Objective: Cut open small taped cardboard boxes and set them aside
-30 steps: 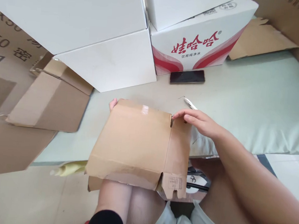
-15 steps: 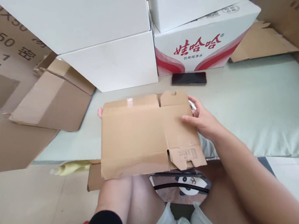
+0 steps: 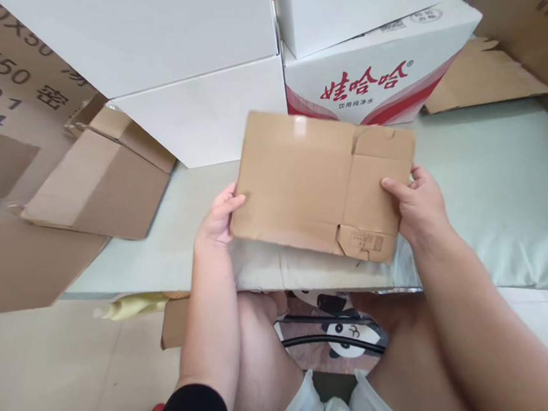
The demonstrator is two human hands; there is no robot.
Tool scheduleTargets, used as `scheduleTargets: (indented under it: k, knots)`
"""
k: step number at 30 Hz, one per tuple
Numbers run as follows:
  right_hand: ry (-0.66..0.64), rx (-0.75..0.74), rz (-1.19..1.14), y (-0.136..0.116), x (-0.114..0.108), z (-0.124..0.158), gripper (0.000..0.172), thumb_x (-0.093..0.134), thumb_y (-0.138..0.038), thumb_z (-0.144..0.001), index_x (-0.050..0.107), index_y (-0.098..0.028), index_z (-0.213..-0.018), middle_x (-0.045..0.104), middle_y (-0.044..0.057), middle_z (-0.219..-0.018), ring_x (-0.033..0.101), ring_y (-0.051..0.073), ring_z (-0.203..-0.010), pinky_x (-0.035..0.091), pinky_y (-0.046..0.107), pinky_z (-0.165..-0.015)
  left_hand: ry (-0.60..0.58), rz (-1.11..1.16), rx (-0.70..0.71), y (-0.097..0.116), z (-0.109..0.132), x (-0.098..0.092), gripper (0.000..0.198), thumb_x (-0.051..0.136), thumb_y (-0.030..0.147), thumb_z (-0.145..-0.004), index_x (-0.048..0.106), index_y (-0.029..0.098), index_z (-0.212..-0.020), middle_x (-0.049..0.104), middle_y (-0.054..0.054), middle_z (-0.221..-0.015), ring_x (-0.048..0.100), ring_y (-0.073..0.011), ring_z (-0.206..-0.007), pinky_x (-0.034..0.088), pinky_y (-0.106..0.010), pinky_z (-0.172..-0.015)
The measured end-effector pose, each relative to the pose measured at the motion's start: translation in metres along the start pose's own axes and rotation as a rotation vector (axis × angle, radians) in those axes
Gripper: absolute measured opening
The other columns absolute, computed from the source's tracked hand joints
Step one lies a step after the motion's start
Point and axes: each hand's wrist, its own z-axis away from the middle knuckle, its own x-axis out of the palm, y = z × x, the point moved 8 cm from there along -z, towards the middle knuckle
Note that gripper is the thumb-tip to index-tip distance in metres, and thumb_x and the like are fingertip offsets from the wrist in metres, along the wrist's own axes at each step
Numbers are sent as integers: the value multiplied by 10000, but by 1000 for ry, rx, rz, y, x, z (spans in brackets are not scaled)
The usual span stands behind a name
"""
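Observation:
A flattened brown cardboard box (image 3: 299, 182) is held up by its two ends, with slotted flaps at its right end. My left hand (image 3: 220, 212) grips the left edge, thumb on the front face. At the opposite edge, my right hand (image 3: 421, 202) is closed on the cardboard, its thumb lying across the front and its other fingers mostly behind. A small strip of clear tape (image 3: 300, 126) shows near the top edge, and a printed stamp is on the lower right flap. Anything behind the sheet is hidden.
Beyond the cardboard stand white boxes (image 3: 215, 111) and a white-and-red carton (image 3: 366, 79). Brown boxes (image 3: 107, 184) are at the left, and another flat cardboard piece (image 3: 487, 77) lies at the back right. The pale green cloth surface (image 3: 485, 205) extends right.
The flattened box has moved up and to the right and is now level, covering the phone. My left hand has come into fuller view; a shiny object by my right hand is now hidden.

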Motion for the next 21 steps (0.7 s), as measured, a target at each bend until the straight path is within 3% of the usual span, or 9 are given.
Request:
scheduleTargets:
  k: [2,4,7,13,15,18,21]
  knots:
    - [101,-20,-49,-1,-11,-3,508,820,-247,-604,536,-297,-1022,773,29,-1064,740,303,-1057,623,493,-873,18,-47,-91,-12,-2,2,581,986,350,-532,705,174,-1008,790,-112,-994,771,-318,-948,667,-414,-799]
    - [94,-4,-92,0,-9,-2,473,819,-260,-604,565,-292,-1001,769,39,-1101,724,310,-1106,620,494,-896,102,-22,-84,-16,-6,-2,556,979,310,-569,692,166,-1023,789,-109,-1010,776,-283,-926,672,-391,-801]
    - [-121,77,-103,3,12,10,439,840,-366,-622,646,-263,-1002,773,73,-1146,712,337,-1141,612,502,-923,290,133,58,-10,-13,-19,458,931,314,-655,699,180,-1027,789,-88,-1014,771,-250,-946,661,-357,-850]
    - [-556,227,83,24,58,49,647,899,-554,-604,708,-241,-1137,766,107,-1227,731,343,-1091,631,474,-843,601,380,207,-9,-14,-51,238,704,368,-870,720,195,-1034,764,-82,-1182,707,-260,-1151,608,-371,-955]
    - [-624,259,139,32,66,56,674,898,-582,-603,714,-246,-1157,756,112,-1260,722,346,-1122,629,489,-867,606,385,226,-7,-12,-49,255,699,392,-875,714,211,-1054,752,-76,-1205,702,-255,-1151,593,-371,-961]
    - [-607,211,128,32,66,55,671,897,-584,-607,718,-248,-1159,748,107,-1282,690,339,-1211,577,522,-1015,535,397,247,1,-11,-34,291,670,447,-891,709,223,-1073,759,-67,-1142,727,-229,-1044,594,-341,-898]
    - [-483,23,130,17,49,44,656,857,-604,-665,699,-240,-1187,736,120,-1295,661,346,-1263,505,558,-1115,538,443,163,5,-7,-23,299,509,441,-951,692,207,-975,748,-48,-872,706,-163,-703,546,-259,-615]
